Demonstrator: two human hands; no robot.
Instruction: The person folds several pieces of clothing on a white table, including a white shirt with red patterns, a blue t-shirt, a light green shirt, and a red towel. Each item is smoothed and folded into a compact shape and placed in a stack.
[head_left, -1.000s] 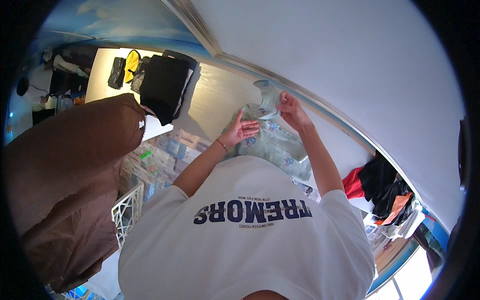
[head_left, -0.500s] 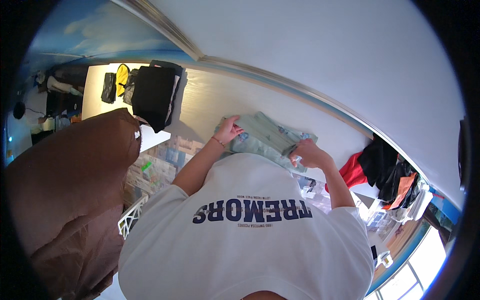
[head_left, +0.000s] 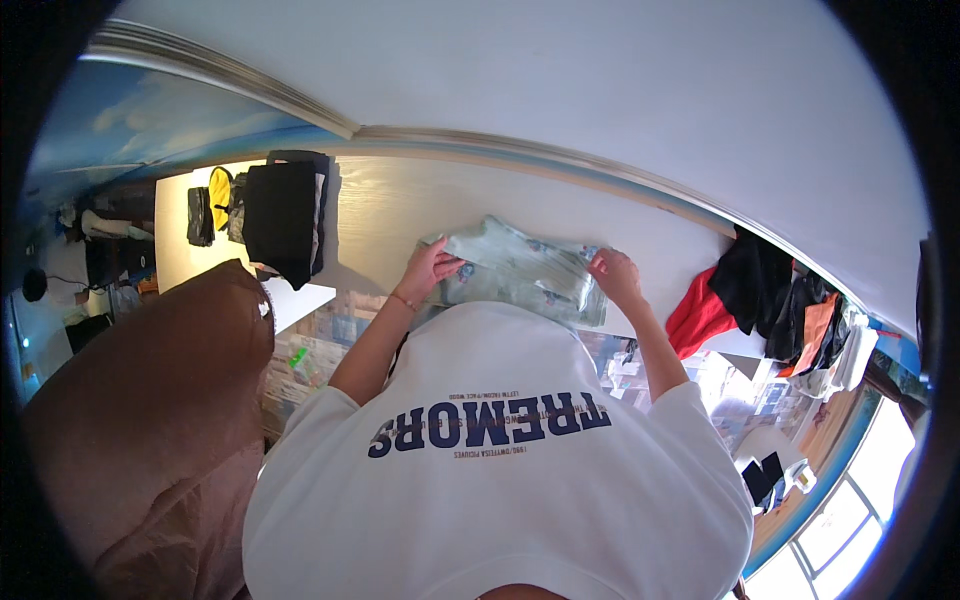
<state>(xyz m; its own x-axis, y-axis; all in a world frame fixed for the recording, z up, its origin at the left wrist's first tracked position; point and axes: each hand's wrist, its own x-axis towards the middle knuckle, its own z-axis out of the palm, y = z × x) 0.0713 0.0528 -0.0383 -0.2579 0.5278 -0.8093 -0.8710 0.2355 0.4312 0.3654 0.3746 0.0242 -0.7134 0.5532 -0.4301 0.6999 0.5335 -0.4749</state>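
Note:
A pale green garment [head_left: 520,262] with small bluish flower prints lies partly folded on the white tabletop, close in front of my body. My left hand [head_left: 433,266] grips its left edge, with the fingers bent over the cloth. At the opposite end my right hand [head_left: 614,274] pinches the right edge of the upper layer. Between the two hands the fabric stretches in loose creases. Its near edge is partly hidden behind my white shirt.
Folded dark clothes [head_left: 281,222] and a yellow item [head_left: 220,200] sit on the left of the white table [head_left: 385,195]. Red clothing [head_left: 700,318] and a black garment [head_left: 752,285] are heaped at the right. Brown fabric [head_left: 150,390] bulks at my left; a white wall [head_left: 600,90] rises behind.
My right hand has shifted outward and up, drawing the garment's right end flatter. The left hand still holds the left edge. The whole view has turned slightly.

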